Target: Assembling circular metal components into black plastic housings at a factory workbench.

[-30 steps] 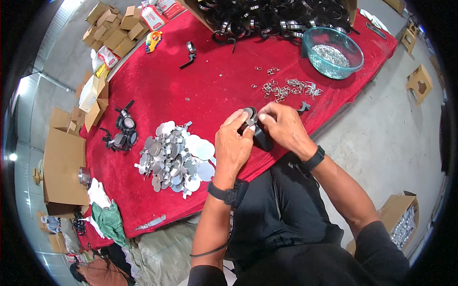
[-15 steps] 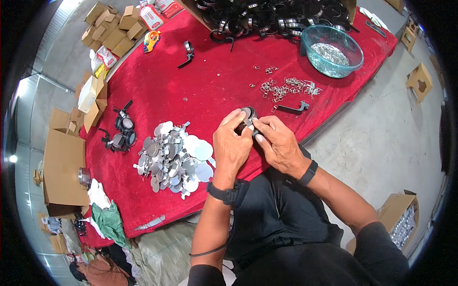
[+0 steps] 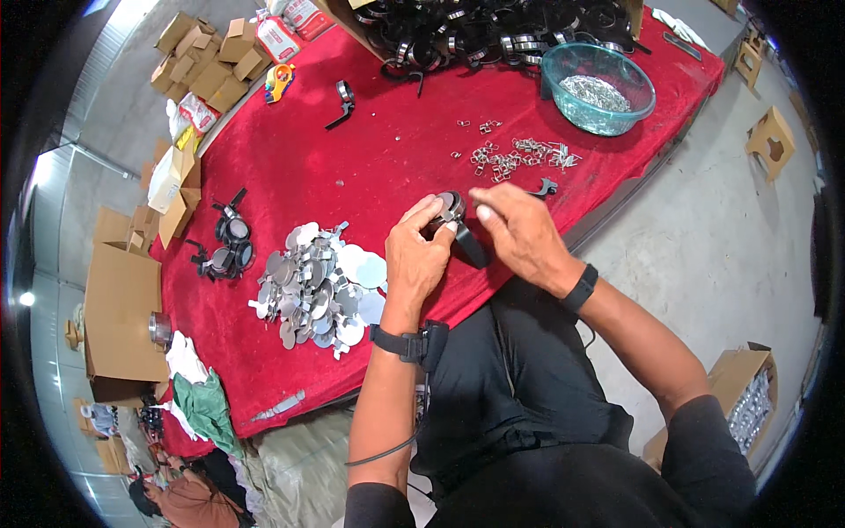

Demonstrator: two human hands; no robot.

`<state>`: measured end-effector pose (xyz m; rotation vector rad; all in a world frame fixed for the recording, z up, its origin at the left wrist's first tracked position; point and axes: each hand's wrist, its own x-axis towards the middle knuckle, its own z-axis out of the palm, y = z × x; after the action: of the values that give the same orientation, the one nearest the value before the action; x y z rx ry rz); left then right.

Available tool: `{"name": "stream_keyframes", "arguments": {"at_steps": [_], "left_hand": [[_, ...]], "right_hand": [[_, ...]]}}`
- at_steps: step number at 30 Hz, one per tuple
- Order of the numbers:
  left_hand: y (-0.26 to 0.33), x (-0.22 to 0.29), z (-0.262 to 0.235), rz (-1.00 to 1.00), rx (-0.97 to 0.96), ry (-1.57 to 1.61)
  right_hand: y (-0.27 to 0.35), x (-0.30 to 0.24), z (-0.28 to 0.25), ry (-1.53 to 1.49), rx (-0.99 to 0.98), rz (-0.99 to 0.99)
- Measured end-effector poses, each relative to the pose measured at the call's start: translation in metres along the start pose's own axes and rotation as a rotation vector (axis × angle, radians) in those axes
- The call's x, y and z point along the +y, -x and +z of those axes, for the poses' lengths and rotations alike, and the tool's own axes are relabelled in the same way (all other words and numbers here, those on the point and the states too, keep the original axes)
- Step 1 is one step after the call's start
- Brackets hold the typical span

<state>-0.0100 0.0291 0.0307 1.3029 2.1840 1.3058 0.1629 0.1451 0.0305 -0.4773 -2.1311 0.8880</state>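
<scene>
My left hand (image 3: 417, 251) is closed round a round black clamp-like part with a silver rim (image 3: 452, 204). A grey disc shows in its ring, and its black lever points down toward the table edge. My right hand (image 3: 525, 236) is just right of it, off the part, with thumb and forefinger slightly apart and nothing visible between them. Beyond the right hand, a similar black lever piece (image 3: 546, 187) is partly hidden. Small metal clips (image 3: 506, 164) lie scattered past both hands. Left of my left hand is a heap of grey tabbed discs (image 3: 308, 286).
A teal see-through bowl (image 3: 600, 123) of small metal pieces stands at the far right of the red cloth (image 3: 290, 158). Behind it is a large box of black ring parts (image 3: 493, 35). More ring parts (image 3: 231, 238) lie left. A person (image 3: 189, 497) is at lower left.
My right hand has let go of the clamp-like part and drawn back to the right, so the lever shows. My left hand keeps its hold. The view has shifted slightly.
</scene>
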Motion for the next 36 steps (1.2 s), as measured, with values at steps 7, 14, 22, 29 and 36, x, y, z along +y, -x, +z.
{"name": "stream_keyframes", "arguments": {"at_steps": [7, 14, 22, 29, 36], "left_hand": [[0.0, 0.006, -0.004, -0.03, -0.027, 0.018], [0.002, 0.0, -0.006, -0.024, -0.069, 0.049], [0.009, 0.006, -0.008, 0.093, -0.105, -0.033], [0.012, 0.017, 0.007, 0.136, 0.026, -0.12], [0.011, 0.007, 0.032, 0.216, 0.214, -0.125]], "right_hand": [[-0.022, 0.015, -0.031, 0.166, 0.104, -0.068], [-0.016, 0.037, -0.04, 0.65, -0.096, -0.238], [-0.014, 0.045, -0.037, 0.692, -0.103, -0.215], [-0.024, 0.013, -0.008, 0.332, -0.12, -0.143], [-0.034, -0.003, 0.004, 0.376, -0.205, -0.136]]}}
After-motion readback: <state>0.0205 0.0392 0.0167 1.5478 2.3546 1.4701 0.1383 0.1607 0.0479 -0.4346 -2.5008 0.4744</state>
